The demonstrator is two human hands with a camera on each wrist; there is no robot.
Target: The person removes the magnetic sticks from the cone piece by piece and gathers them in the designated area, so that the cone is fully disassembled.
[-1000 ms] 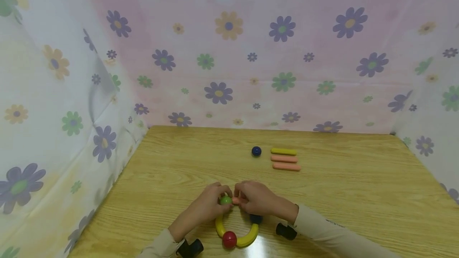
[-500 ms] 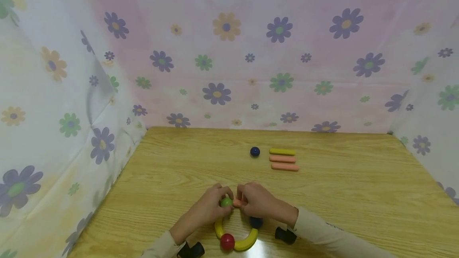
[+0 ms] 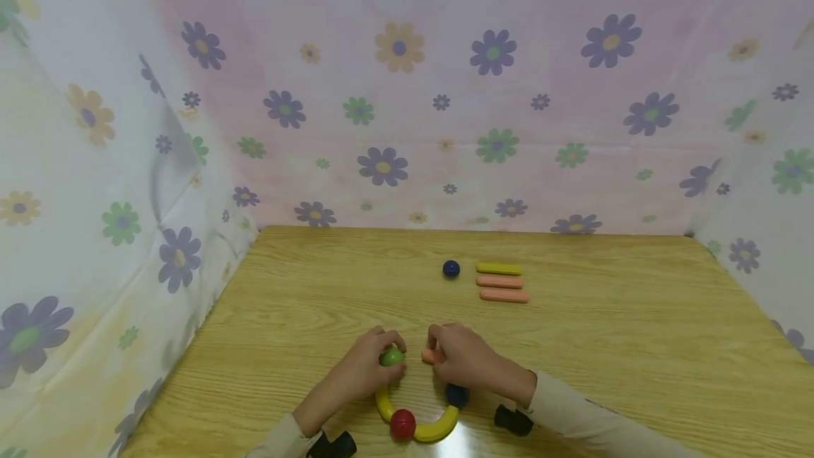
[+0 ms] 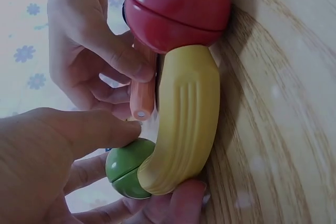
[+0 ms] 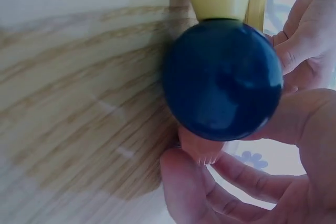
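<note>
Near the table's front edge lies a U of two yellow curved pieces joined by a red ball. Its right end carries a dark blue ball, its left end a green ball. My left hand grips the green ball where it meets the yellow curve. My right hand pinches a short orange stick level with the green ball, a small gap apart. In the left wrist view the stick's end faces the green ball without touching. The blue ball fills the right wrist view.
Farther back on the wooden table sit a loose dark blue ball, a yellow stick and two orange sticks in a row. Flowered cloth walls close the table at the back and on both sides.
The orange stick lay against the green ball before. Now the hands have drawn slightly apart, leaving a gap between stick and ball. The green ball has shifted a little left.
</note>
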